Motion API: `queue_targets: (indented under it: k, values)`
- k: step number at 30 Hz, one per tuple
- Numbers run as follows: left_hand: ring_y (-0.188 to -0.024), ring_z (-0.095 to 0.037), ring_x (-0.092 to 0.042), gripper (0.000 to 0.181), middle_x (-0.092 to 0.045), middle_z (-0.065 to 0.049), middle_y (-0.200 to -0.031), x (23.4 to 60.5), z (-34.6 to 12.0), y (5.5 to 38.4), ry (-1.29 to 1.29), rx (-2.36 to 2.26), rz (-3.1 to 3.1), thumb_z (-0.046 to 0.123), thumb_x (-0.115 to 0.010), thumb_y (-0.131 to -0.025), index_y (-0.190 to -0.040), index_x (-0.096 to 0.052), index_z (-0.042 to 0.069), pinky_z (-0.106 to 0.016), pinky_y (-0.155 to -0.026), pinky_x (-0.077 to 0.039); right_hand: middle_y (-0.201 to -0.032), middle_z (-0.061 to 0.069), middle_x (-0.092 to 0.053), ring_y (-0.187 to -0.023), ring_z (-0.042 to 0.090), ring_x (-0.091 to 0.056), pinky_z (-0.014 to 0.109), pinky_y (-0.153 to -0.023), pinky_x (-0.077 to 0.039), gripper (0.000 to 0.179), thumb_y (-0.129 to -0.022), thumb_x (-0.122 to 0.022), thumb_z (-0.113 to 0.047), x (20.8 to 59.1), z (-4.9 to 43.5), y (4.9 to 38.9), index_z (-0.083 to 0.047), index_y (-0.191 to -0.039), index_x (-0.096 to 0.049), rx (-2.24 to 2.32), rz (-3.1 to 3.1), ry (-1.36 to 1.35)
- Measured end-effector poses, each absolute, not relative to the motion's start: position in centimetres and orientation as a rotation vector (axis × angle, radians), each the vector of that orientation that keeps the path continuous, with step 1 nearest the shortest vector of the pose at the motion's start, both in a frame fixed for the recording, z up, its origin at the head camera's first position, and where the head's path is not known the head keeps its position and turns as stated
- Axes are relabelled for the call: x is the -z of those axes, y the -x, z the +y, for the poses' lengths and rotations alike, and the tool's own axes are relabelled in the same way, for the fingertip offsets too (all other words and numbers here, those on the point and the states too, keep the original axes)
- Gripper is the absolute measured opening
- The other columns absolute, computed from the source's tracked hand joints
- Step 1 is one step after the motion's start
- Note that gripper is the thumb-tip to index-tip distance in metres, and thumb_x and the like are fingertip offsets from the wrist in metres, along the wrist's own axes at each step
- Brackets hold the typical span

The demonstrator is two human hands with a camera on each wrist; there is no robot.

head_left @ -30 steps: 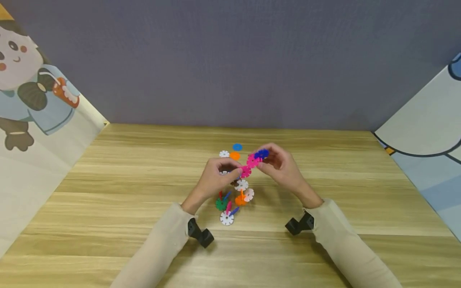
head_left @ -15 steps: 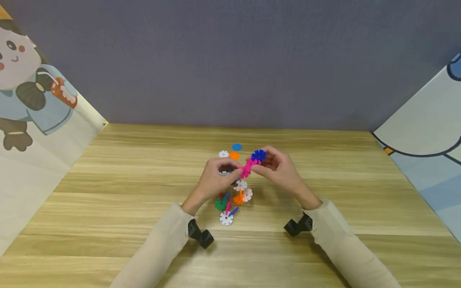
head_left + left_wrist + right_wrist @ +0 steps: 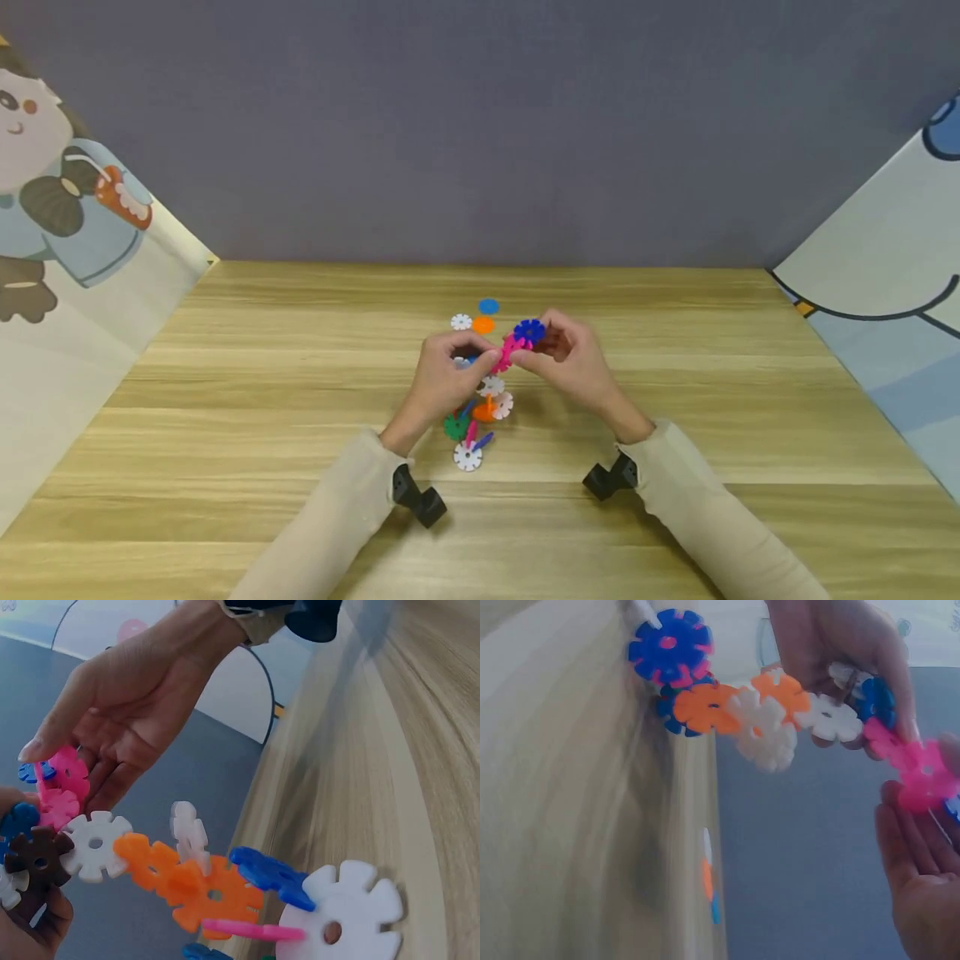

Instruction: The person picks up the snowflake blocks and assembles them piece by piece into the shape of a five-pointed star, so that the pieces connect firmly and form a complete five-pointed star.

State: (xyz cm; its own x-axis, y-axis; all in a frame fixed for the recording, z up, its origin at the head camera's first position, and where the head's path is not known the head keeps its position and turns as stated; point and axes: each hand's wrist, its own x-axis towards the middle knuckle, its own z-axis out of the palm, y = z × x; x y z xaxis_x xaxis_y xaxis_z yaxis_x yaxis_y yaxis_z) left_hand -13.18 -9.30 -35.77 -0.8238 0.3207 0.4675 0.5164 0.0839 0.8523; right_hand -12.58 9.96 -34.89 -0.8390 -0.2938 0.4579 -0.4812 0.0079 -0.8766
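Observation:
My left hand [image 3: 452,372] grips a joined chain of plastic snowflake discs, its fingertips at a pink disc [image 3: 58,808]. A brown disc [image 3: 40,859] and a blue disc [image 3: 877,702] lie close to those fingers. Between thumb and fingers, my right hand [image 3: 573,364] pinches another pink disc [image 3: 928,774], which has a dark blue disc [image 3: 529,332] attached. The two pink discs meet between both hands; whether they interlock cannot be told. From the left hand the chain runs down through white [image 3: 96,844], orange [image 3: 214,895] and green [image 3: 456,427] discs to a white disc [image 3: 468,456].
Beyond the hands, a loose white disc [image 3: 461,322], orange disc [image 3: 483,325] and light blue disc [image 3: 489,307] lie on the wooden table [image 3: 300,333]. A grey panel [image 3: 480,133] stands along the table's back edge, with cartoon-printed panels at both sides.
My right hand has moved left and slightly down, bringing its pink and dark blue discs closer to my left hand. The dark blue disc now faces the head camera more. My left hand has barely moved.

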Motion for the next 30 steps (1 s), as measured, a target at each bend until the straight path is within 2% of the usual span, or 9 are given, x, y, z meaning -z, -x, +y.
queue_targets:
  k: [5,8,12,16,20,22,25,30]
  values:
    - [-0.064,-0.006,-0.057,0.008,-0.066,-0.018,-0.070,35.8,-9.4,13.0,0.869,1.818,-2.150,-0.001,-0.065,-0.084,-0.076,-0.065,-0.004,-0.027,-0.065,-0.054,-0.090,-0.006,-0.067,-0.079,0.008,-0.066,0.024,-0.072,-0.057,0.023,-0.082,-0.072,-0.002,34.7,9.7,12.5,0.010,-0.087,-0.054,-1.939,-2.147,-0.828]
    - [-0.064,-0.006,-0.057,0.010,-0.066,-0.019,-0.070,35.8,-9.4,13.1,0.877,1.828,-2.141,0.001,-0.065,-0.085,-0.077,-0.064,-0.005,-0.027,-0.064,-0.054,-0.093,0.004,-0.067,-0.081,0.007,-0.065,0.025,-0.075,-0.057,0.024,-0.081,-0.072,0.000,34.4,9.8,12.6,0.010,-0.094,-0.055,-1.910,-2.209,-0.817]
    - [-0.062,-0.006,-0.058,0.022,-0.064,-0.022,-0.073,36.0,-9.4,13.3,0.883,1.888,-2.106,0.014,-0.065,-0.090,-0.079,-0.063,-0.006,-0.029,-0.056,-0.055,-0.102,0.022,-0.064,-0.087,0.005,-0.064,0.025,-0.082,-0.056,0.042,-0.076,-0.073,0.007,33.9,10.0,12.7,0.011,-0.112,-0.052,-1.860,-2.302,-0.837]
    - [-0.060,-0.005,-0.056,0.032,-0.062,-0.024,-0.075,36.1,-9.4,13.5,0.853,1.946,-2.070,0.024,-0.065,-0.091,-0.083,-0.063,-0.008,-0.026,-0.050,-0.054,-0.108,0.026,-0.062,-0.092,0.009,-0.064,0.028,-0.086,-0.055,0.053,-0.075,-0.073,0.010,34.0,10.1,12.8,0.010,-0.121,-0.048,-1.828,-2.389,-0.837]
    - [-0.062,-0.004,-0.056,0.032,-0.061,-0.023,-0.077,36.0,-9.3,13.5,0.820,1.988,-2.063,0.022,-0.065,-0.091,-0.086,-0.062,-0.010,-0.024,-0.051,-0.053,-0.105,0.022,-0.062,-0.093,0.023,-0.065,0.035,-0.087,-0.055,0.047,-0.077,-0.074,0.005,34.5,9.9,12.8,0.007,-0.118,-0.051,-1.773,-2.478,-0.809]
    - [-0.064,-0.005,-0.056,0.032,-0.060,-0.022,-0.078,35.9,-9.3,13.4,0.805,2.011,-2.063,0.021,-0.065,-0.091,-0.088,-0.061,-0.010,-0.023,-0.053,-0.054,-0.103,0.019,-0.063,-0.092,0.026,-0.064,0.038,-0.086,-0.055,0.043,-0.077,-0.075,0.000,34.8,9.7,12.7,0.006,-0.114,-0.054,-1.718,-2.529,-0.804]
    - [-0.068,-0.005,-0.056,0.037,-0.059,-0.022,-0.080,35.8,-9.2,13.3,0.785,2.015,-2.060,0.027,-0.064,-0.091,-0.091,-0.061,-0.010,-0.022,-0.056,-0.054,-0.097,0.015,-0.065,-0.089,0.024,-0.064,0.040,-0.084,-0.055,0.035,-0.078,-0.075,-0.005,35.0,9.5,12.6,0.003,-0.108,-0.059,-1.636,-2.589,-0.801]
    - [-0.072,-0.005,-0.055,0.058,-0.058,-0.026,-0.083,35.9,-9.3,13.4,0.789,1.998,-2.045,0.048,-0.061,-0.089,-0.092,-0.060,-0.010,-0.020,-0.059,-0.052,-0.089,0.012,-0.067,-0.083,0.019,-0.065,0.035,-0.081,-0.055,0.015,-0.081,-0.072,-0.003,35.2,9.4,12.7,0.001,-0.092,-0.063,-1.593,-2.580,-0.804]
